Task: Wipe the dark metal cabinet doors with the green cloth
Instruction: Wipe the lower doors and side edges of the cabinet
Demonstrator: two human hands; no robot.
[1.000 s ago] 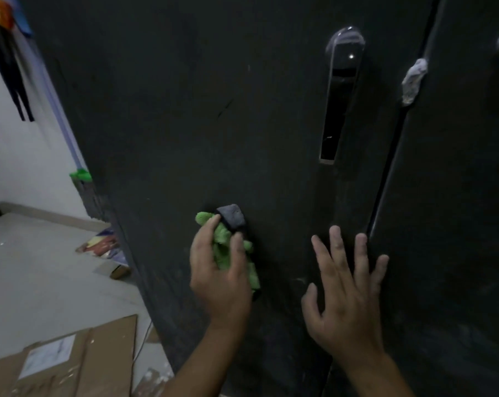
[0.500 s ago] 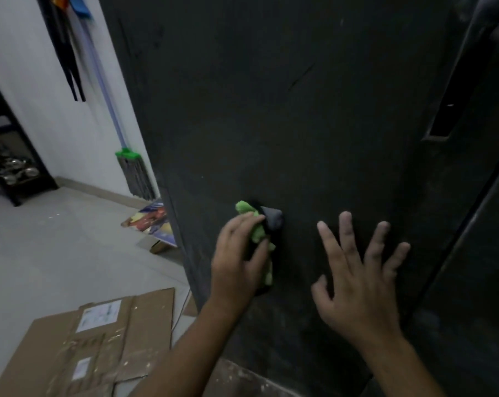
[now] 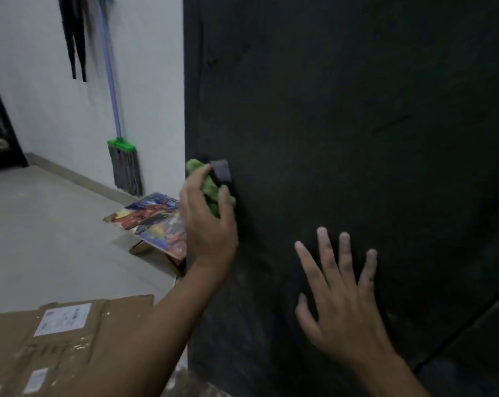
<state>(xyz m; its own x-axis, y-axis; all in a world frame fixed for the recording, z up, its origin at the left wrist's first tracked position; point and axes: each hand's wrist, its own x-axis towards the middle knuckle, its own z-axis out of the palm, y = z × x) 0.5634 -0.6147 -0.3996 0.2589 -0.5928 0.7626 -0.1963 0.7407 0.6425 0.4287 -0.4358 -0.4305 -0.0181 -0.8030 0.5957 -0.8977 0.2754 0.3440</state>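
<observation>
Now at the far-left edge of the dark cabinet door point(image 3: 342, 110): green cloth point(image 3: 211, 193), bunched, with a dark grey patch point(image 3: 221, 171) at its top, pressed to the metal and slightly overhanging the edge. Gripped by the left hand point(image 3: 208, 230), finger and thumb curled round the wad. Right hand point(image 3: 342, 305) holding nothing, fingers straight and spread, laid against the same door lower and further right, well apart from the cloth; palm contact not certain. Compared with a second ago: cloth carried leftward across the panel, from a spot nearer the long handle out to the door's edge. Handle no longer in view; of the gap between the doors point(image 3: 471, 325), only a slanting strip left at lower right. Right hand shifted left along with it, same spread pose. View swung left too, so more of the room visible: broom point(image 3: 125, 164) against the white wall, coloured booklets point(image 3: 153, 216) and flattened cardboard point(image 3: 70, 339) on the floor. Judged as the end of one horizontal pass over the middle band of this door. Likely next: a return stroke, or a new band higher or lower. Upper part of this door and the neighbouring door probably yet to do; not checkable on so dim a surface.
</observation>
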